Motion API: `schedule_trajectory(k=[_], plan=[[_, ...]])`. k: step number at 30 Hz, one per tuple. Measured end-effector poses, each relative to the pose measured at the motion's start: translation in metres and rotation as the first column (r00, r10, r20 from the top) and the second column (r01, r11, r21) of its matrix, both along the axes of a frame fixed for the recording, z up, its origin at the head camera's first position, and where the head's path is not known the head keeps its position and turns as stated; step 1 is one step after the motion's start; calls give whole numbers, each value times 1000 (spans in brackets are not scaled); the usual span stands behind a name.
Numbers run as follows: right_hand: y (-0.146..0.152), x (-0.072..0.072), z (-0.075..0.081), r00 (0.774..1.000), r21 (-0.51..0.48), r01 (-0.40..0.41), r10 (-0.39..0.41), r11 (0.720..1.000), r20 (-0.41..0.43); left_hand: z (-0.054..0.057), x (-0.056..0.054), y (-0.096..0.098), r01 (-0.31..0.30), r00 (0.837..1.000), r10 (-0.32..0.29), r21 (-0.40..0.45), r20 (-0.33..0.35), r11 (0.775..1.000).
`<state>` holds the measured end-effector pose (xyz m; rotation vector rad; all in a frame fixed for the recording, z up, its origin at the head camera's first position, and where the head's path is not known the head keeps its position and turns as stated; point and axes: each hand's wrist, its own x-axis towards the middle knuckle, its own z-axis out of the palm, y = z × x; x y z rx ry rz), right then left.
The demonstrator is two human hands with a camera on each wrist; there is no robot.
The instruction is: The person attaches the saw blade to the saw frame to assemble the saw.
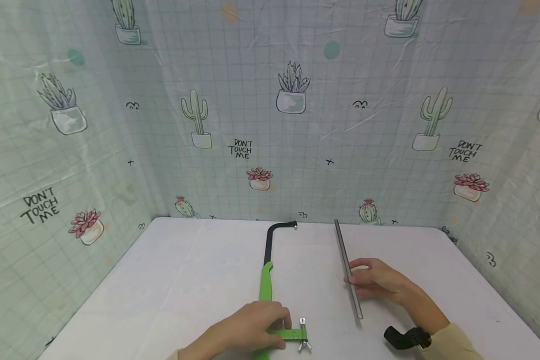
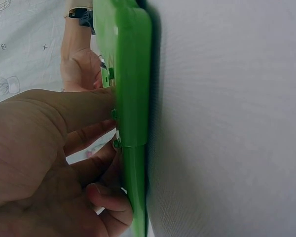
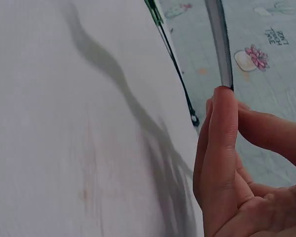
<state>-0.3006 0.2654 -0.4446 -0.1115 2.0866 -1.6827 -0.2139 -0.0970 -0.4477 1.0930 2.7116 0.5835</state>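
Note:
A hacksaw frame [image 1: 266, 285], green at the near end and black at the bent far end, lies on the white table. My left hand [image 1: 249, 327] grips its green near part, with thumb and fingers about the short arm that carries a wing nut [image 1: 303, 345]. In the left wrist view, the fingers curl against the green handle [image 2: 133, 98]. My right hand [image 1: 378, 281] pinches a long, thin grey hacksaw blade [image 1: 344, 250] to the right of the frame. The blade slants above the table; its dark edge looks finely toothed in the right wrist view.
The white table [image 1: 198, 270] has rounded far corners. A pale curtain [image 1: 270, 130] with cactus prints hangs behind it and along both sides. A black wrist-worn device [image 1: 405, 338] sits at the right sleeve. The blade's shadow falls across the tabletop in the right wrist view.

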Motion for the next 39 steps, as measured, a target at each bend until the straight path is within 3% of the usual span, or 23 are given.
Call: schedule_trajectory(k=[16, 28, 39], plan=[[-41, 2, 4, 997, -142, -78, 74, 987, -30, 1, -3, 4, -17, 1000, 17, -6, 11, 1000], [-64, 9, -4, 994, -129, -98, 89, 987, -68, 4, -1, 5, -22, 999, 23, -17, 25, 1000], [-74, 10, -10, 996, -165, -61, 50, 984, -69, 5, -2, 6, -17, 1000, 18, -22, 19, 1000]])
